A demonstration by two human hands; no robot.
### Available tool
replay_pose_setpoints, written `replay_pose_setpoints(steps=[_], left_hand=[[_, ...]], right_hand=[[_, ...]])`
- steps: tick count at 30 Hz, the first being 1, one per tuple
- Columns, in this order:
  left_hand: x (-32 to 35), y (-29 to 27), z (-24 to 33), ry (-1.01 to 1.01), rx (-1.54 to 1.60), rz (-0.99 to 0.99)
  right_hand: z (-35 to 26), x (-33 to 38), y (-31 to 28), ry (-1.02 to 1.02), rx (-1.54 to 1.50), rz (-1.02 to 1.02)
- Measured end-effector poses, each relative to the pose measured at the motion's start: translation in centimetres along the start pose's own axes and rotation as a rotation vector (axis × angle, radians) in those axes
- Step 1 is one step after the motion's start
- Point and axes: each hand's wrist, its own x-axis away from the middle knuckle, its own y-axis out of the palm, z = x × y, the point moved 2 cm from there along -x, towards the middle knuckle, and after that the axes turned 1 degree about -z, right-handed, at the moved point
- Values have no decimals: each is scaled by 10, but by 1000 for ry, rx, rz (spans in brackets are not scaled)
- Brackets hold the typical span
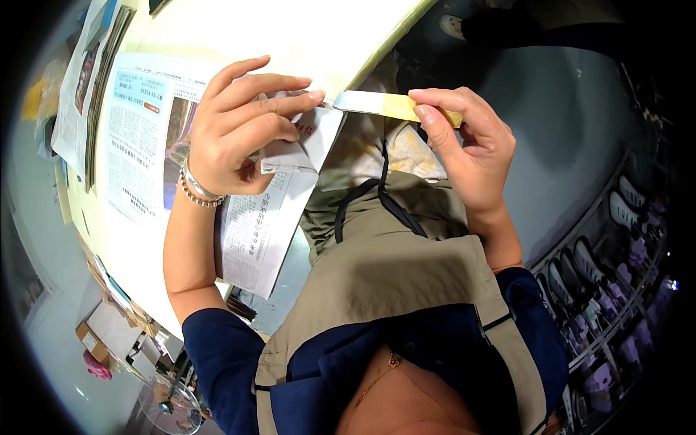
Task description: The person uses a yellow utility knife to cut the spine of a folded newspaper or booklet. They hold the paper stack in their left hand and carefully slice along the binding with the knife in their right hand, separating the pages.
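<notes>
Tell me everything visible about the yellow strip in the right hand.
The yellow strip is long, narrow and flat-looking, yellow toward the right, pale grey-white toward the left; its material is unclear. It slants slightly across the picture, its pale tip near the edge of the newspaper. The right hand pinches its yellow end; whether the left hand touches the tip is unclear.

The right hand pinches the yellow end of a flat tool between thumb and fingers; the tool's pale end points toward the left fingertips. The left hand holds a pale wad, material unclear, over a newspaper that overhangs the table edge. Shoes stand on a rack at right.
</notes>
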Motion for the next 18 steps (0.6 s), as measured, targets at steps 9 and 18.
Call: replay_pose_setpoints(steps=[9, 18], left_hand=[[0, -1, 0, 26, 31, 26], [0, -1, -2, 64, 65, 31]], right_hand=[[-1, -3, -2, -25, 13, 6], [-6, -10, -2, -170, 30, -37]])
